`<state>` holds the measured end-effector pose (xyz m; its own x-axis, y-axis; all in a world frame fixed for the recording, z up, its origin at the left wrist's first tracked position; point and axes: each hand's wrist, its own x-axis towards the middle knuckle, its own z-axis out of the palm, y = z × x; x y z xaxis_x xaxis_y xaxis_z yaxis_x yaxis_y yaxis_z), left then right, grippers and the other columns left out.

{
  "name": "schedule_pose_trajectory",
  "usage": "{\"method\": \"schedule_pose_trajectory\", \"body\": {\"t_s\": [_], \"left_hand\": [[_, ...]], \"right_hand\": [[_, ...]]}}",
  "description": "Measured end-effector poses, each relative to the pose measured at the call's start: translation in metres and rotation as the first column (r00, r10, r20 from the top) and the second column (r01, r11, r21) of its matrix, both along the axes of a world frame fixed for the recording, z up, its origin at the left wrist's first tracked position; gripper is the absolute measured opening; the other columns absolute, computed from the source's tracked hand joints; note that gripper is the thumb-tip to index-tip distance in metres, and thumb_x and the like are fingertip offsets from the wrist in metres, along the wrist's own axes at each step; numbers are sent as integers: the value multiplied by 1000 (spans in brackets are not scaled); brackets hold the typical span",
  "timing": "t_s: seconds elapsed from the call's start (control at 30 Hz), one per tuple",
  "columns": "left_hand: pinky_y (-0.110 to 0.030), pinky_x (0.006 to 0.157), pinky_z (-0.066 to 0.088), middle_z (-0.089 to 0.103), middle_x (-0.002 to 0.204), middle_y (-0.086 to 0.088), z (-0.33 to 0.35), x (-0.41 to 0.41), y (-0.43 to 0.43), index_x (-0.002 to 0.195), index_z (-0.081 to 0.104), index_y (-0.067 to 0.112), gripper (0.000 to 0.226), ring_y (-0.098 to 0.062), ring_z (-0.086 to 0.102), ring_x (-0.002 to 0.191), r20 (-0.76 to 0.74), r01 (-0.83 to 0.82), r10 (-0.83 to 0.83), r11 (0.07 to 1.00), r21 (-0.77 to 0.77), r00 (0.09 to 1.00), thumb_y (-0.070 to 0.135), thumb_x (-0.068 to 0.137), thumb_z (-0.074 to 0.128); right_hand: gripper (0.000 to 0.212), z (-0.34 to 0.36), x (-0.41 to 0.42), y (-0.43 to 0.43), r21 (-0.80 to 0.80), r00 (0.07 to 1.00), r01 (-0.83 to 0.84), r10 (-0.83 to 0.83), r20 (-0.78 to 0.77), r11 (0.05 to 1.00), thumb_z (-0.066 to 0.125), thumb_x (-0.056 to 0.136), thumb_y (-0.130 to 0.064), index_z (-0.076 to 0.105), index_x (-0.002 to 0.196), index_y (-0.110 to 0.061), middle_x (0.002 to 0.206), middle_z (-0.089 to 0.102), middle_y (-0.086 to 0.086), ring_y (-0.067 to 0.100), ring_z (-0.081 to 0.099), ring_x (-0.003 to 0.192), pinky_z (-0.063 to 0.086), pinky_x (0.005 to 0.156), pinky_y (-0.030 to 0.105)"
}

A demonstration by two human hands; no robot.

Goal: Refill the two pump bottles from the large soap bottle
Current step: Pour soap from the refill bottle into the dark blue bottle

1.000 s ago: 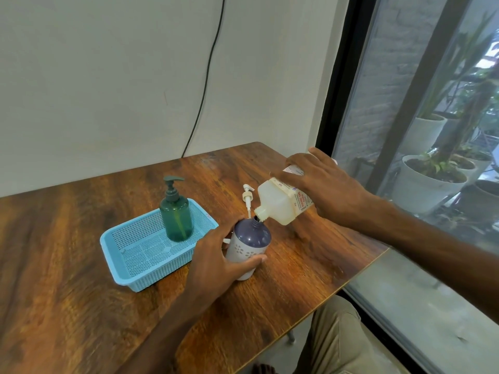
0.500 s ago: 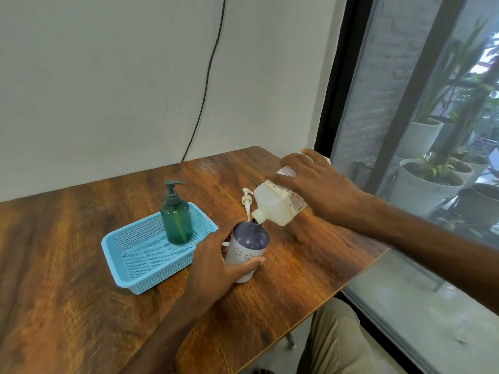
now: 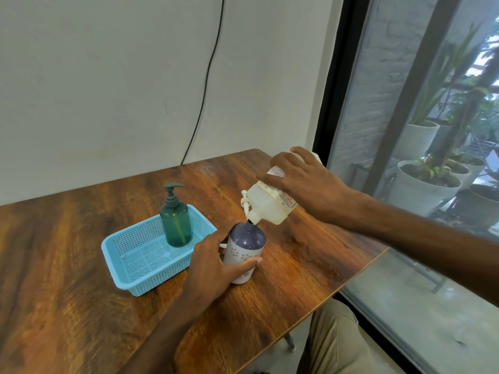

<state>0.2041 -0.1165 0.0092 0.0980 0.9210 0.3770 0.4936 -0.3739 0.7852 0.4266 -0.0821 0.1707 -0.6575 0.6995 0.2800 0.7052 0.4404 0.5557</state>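
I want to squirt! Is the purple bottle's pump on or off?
Off. The purple flowered plastic bottle has a bare neck under the large white soap bottle.

Wooden table [image 3: 310, 279], glossy brown with bold dark grain, far edge against a pale wall [image 3: 108, 90], right edge beside a large window [image 3: 405, 103], far right corner rounded. Left of centre, flat on the wood, a light-blue perforated plastic basket [image 3: 143, 257], rectangular, set at a slant to the table edges. Just right of the basket, a pump bottle [image 3: 244, 247] with purple shoulders and a white flowered body, base on the table, neck open, gripped at its side by the left hand [image 3: 213, 268]. Behind that bottle, a white pump head [image 3: 244, 201], upright, lower end hidden, means of support impossible to tell.
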Motion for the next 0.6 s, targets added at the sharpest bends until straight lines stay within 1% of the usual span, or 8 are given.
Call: {"method": "schedule_pose_trajectory", "body": {"t_s": [0.07,0.13,0.2,0.27,0.33,0.47,0.53,0.6], "left_hand": [[-12,84,52,58,128,28,0,-1,0,137,50,48,97,1,59,113,4,-3,3,1000,-11,1000,87,52,75],[-14,86,54,59,128,29,0,-2,0,135,50,50,96,4,59,113,15,9,-9,1000,-4,1000,91,51,73],[-19,88,57,61,126,29,-1,-2,-1,131,50,52,94,4,60,113,24,2,-1,1000,-5,1000,93,50,72],[-21,89,57,60,125,27,-2,-2,-1,128,50,51,90,2,60,113,24,-17,17,1000,-16,1000,88,50,75],[-20,89,56,60,126,28,-2,-2,-1,130,51,51,90,7,57,111,21,-16,16,1000,-19,1000,85,51,76],[-21,90,57,61,125,31,-2,-3,-2,132,52,51,94,14,55,112,24,-11,11,1000,-11,1000,92,50,73],[-22,90,57,61,124,32,-1,-3,-2,131,51,52,94,11,57,112,30,-13,13,1000,-11,999,93,49,73],[-23,91,58,61,125,30,0,-2,-3,132,51,52,94,5,59,115,35,-12,13,1000,-12,999,92,49,73]], "right_hand": [[83,0,-2,1,8,1000,-6,6,22,1000,83,72,-11,46,145,-25,142,48,18,36,42,135,26,116,55],[83,1,-3,3,29,999,-13,12,37,999,85,69,-11,49,142,-24,139,50,19,36,45,132,29,114,55],[82,2,-6,3,39,998,-17,15,59,999,85,70,-12,48,142,-24,140,49,18,36,44,132,28,114,55],[84,3,-8,2,44,997,-20,17,70,999,85,71,-14,45,144,-24,142,47,18,36,43,133,27,115,55],[86,3,-10,2,59,996,-21,16,90,998,85,71,-15,43,145,-25,143,45,17,36,43,133,25,115,54],[85,6,-13,1,67,993,-24,16,118,997,84,71,-16,42,145,-25,144,45,17,36,43,132,27,115,54],[85,7,-15,0,54,991,-10,2,134,998,81,76,-17,37,148,-26,148,40,16,36,38,136,23,117,54],[86,8,-17,-1,60,987,-6,-3,158,998,80,77,-18,34,149,-26,149,38,16,35,36,137,21,118,54]]}}
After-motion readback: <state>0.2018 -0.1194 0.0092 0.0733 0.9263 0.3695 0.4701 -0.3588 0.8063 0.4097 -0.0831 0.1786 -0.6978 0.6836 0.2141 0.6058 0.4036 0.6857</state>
